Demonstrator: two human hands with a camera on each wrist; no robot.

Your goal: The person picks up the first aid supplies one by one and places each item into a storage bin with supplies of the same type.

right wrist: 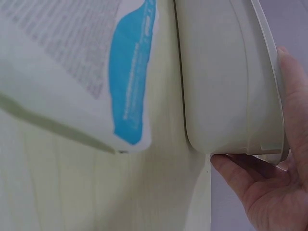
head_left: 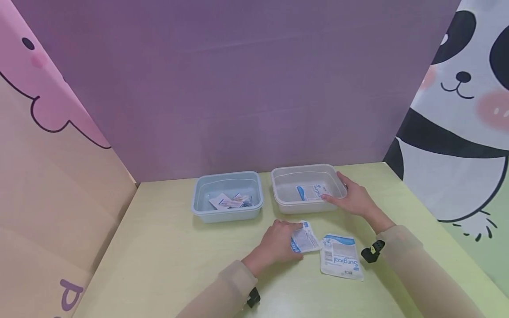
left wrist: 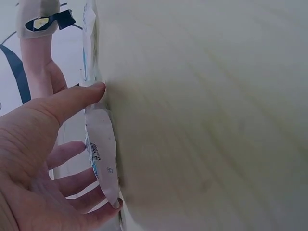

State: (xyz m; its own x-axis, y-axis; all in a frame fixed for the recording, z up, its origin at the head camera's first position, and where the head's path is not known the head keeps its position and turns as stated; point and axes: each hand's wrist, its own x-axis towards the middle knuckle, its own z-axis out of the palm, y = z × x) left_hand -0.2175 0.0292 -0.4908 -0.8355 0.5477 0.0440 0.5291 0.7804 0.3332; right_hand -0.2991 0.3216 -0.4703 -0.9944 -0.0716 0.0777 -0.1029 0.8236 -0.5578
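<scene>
My left hand (head_left: 278, 242) grips a small white-and-blue packet (head_left: 308, 240) low over the table. In the left wrist view the thumb is at one edge of this packet (left wrist: 102, 147) and the fingers reach its other side. Beside it lies a second flat packet (head_left: 343, 264), printed "Surgical". My right hand (head_left: 355, 201) holds the right end of the whitish plastic container (head_left: 306, 208), thumb over the rim and fingers around the corner. Inside that container is another "Surgical" packet (head_left: 313, 192).
A light blue container (head_left: 226, 216) stands to the left of the whitish one, with several small packets (head_left: 230, 202) inside. Both containers sit near the back of the pale yellow table (head_left: 159, 251), before a purple panel (head_left: 246, 97). Panels with cartoon prints flank both sides.
</scene>
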